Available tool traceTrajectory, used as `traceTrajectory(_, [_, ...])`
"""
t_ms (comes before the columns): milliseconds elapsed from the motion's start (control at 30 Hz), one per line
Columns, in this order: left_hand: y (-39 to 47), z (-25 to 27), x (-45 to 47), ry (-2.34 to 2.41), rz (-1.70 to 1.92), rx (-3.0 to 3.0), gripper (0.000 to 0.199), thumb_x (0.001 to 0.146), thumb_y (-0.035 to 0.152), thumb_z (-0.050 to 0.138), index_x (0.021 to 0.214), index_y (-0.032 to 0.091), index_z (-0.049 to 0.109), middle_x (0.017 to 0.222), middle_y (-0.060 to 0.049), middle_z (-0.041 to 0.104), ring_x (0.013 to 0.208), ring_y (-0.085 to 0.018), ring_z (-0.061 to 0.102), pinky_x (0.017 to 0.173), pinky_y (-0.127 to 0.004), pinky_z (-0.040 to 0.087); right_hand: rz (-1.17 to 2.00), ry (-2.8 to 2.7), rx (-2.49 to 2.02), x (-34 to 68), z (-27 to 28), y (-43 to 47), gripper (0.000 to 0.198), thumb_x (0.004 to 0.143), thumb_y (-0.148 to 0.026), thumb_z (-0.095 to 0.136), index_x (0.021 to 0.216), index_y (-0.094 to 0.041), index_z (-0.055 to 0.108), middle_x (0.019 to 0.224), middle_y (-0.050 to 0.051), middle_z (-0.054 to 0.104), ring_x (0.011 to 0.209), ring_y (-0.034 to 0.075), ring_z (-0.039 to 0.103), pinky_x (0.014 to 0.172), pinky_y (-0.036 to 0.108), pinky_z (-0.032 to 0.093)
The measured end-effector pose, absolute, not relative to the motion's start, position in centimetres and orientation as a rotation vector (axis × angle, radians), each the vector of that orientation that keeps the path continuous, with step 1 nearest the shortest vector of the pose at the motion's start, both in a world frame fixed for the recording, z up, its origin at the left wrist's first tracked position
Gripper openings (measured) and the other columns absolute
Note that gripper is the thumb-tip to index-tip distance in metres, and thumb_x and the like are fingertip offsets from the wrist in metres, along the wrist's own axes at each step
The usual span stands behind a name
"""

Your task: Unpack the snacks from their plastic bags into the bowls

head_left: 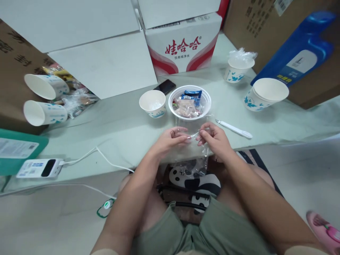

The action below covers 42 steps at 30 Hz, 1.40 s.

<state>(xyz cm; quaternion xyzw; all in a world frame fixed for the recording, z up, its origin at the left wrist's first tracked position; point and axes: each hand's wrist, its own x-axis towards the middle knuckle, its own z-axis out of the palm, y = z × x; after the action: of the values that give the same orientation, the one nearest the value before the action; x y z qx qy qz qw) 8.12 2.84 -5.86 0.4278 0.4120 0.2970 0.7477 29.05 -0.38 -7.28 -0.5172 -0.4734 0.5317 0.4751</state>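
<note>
A thin, clear plastic bag [195, 161] hangs over the table's front edge, its upper part between my hands. My right hand [214, 137] pinches its film between thumb and fingertips. Opposite it, my left hand [170, 140] has its thumb and fingers closed at the bag's other side. Just beyond my fingers stands a white bowl [172, 106] of small wrapped snacks [187, 106], some in blue wrappers. A paper cup [152, 102] with something clear inside is left of the bowl. To the right lies a slim white tool [235, 129] with a metal tip.
Behind the bowl are a dark phone [167, 86] and a white-and-red carton [183, 46]. Paper cups [267, 94] and a blue bottle [297, 56] stand at right. Two cups [45, 113] lie tipped at left, near a cabled power bank [39, 167].
</note>
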Motion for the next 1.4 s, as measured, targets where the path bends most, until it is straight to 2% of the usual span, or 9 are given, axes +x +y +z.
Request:
traceTrajectory(100, [3.1,-6.0,8.7,0.992,0.725,1.121,0.039,0.074,0.045,0.081,0.09,0.017,0.06,0.077,-0.002,0.074,0.062,-0.012,0.069,0.057,-0.022,0.048,1.221,-1.157,-1.267,29.5,-7.3,-0.4,0.031,0.08,-0.046,0.069,0.097,-0.024,0.056,0.062,-0.005,0.065,0.047,0.012,0.061,0.051,0.027,0.05])
traceTrajectory(367, [3.9,-6.4,7.7,0.884,0.788,1.143,0.029,0.082,0.039,0.069,0.093,0.023,0.049,0.054,0.006,0.066,0.042,-0.013,0.062,0.041,-0.019,0.043,1.39,-1.169,-1.226,30.5,-7.9,0.3,0.021,0.082,-0.037,0.064,0.098,-0.024,0.062,0.053,-0.007,0.059,0.043,0.012,0.056,0.048,0.026,0.046])
traceTrajectory(500, [4.3,-6.4,7.6,0.849,0.866,1.075,0.021,0.08,0.032,0.068,0.087,0.022,0.051,0.056,0.006,0.064,0.045,-0.01,0.06,0.047,-0.019,0.047,1.444,-1.036,-1.135,30.7,-8.7,0.8,0.019,0.079,-0.038,0.068,0.094,-0.026,0.063,0.064,-0.005,0.066,0.049,0.013,0.061,0.052,0.027,0.05])
traceTrajectory(600, [4.5,-6.1,7.8,0.892,0.866,0.962,0.039,0.073,0.029,0.071,0.107,0.027,0.051,0.066,0.005,0.068,0.054,-0.014,0.066,0.054,-0.023,0.051,1.433,-1.028,-1.11,30.7,-8.7,1.1,0.013,0.076,-0.036,0.069,0.076,-0.023,0.066,0.076,0.0,0.068,0.055,0.013,0.062,0.056,0.029,0.051])
traceTrajectory(800, [5.0,-5.7,7.8,0.839,0.726,0.803,0.067,0.081,0.081,0.048,0.119,0.027,0.048,0.079,-0.006,0.074,0.079,-0.03,0.075,0.069,-0.04,0.058,1.217,-1.506,-1.011,32.1,-8.4,1.0,0.02,0.082,-0.032,0.062,0.08,-0.026,0.081,0.102,0.006,0.072,0.094,0.021,0.068,0.085,0.038,0.055])
traceTrajectory(933, [5.2,-5.6,7.5,0.898,0.684,0.767,0.072,0.076,0.086,0.047,0.112,0.024,0.054,0.082,-0.007,0.074,0.077,-0.027,0.074,0.069,-0.038,0.057,1.068,-1.683,-0.974,32.3,-8.5,0.4,0.047,0.099,-0.044,0.039,0.095,-0.027,0.082,0.107,0.008,0.073,0.097,0.022,0.068,0.085,0.04,0.054])
traceTrajectory(1133, [4.5,-5.9,7.9,1.024,0.534,0.904,0.063,0.062,0.037,0.089,0.114,0.02,0.057,0.096,-0.009,0.078,0.079,-0.02,0.074,0.072,-0.031,0.056,0.6,-1.812,-1.226,30.7,-8.3,-0.2,0.009,0.086,-0.026,0.064,0.085,-0.023,0.071,0.097,0.006,0.071,0.083,0.02,0.068,0.079,0.036,0.055])
traceTrajectory(1267, [4.2,-6.5,8.2,1.009,0.652,1.033,0.05,0.063,0.021,0.084,0.107,0.016,0.061,0.085,-0.005,0.077,0.072,-0.016,0.072,0.07,-0.028,0.053,0.794,-1.338,-1.319,30.5,-8.6,0.2,0.047,0.076,-0.027,0.071,0.118,-0.027,0.051,0.094,0.001,0.067,0.071,0.016,0.063,0.068,0.032,0.054])
traceTrajectory(1400, [4.8,-6.7,8.1,0.96,0.812,0.982,0.033,0.063,0.026,0.083,0.09,0.016,0.067,0.088,-0.003,0.075,0.077,-0.014,0.071,0.072,-0.024,0.054,1.065,-1.144,-1.364,30.8,-8.4,0.3,0.042,0.07,-0.029,0.072,0.104,-0.027,0.048,0.076,-0.006,0.058,0.06,0.012,0.056,0.058,0.026,0.047])
